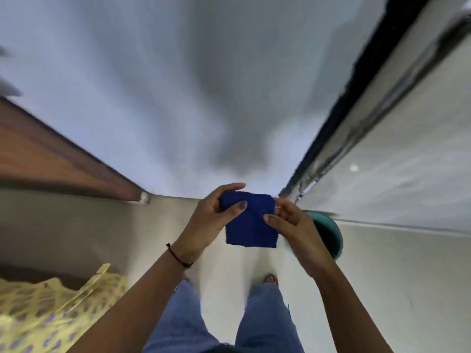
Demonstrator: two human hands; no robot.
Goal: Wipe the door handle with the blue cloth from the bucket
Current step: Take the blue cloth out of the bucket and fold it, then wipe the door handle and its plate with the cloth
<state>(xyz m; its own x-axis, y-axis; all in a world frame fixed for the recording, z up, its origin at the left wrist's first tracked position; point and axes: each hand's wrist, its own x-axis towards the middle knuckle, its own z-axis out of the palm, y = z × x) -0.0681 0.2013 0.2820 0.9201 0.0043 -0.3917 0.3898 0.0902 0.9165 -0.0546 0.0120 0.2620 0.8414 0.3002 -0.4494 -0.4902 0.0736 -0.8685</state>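
Observation:
A small folded blue cloth (251, 222) hangs in front of me at waist height, held by both hands. My left hand (206, 222) grips its upper left corner, thumb across the front. My right hand (293, 225) pinches its right edge. A teal bucket (330, 235) sits on the floor just behind my right hand, partly hidden by it. No door handle shows in this blurred view.
A white wall (178, 98) fills the space ahead. A brown wooden panel (51, 161) stands at the left with a small metal stopper (144, 197) at its foot. A dark-edged frame (344, 123) runs along the right. Yellow patterned fabric (51, 314) lies at lower left.

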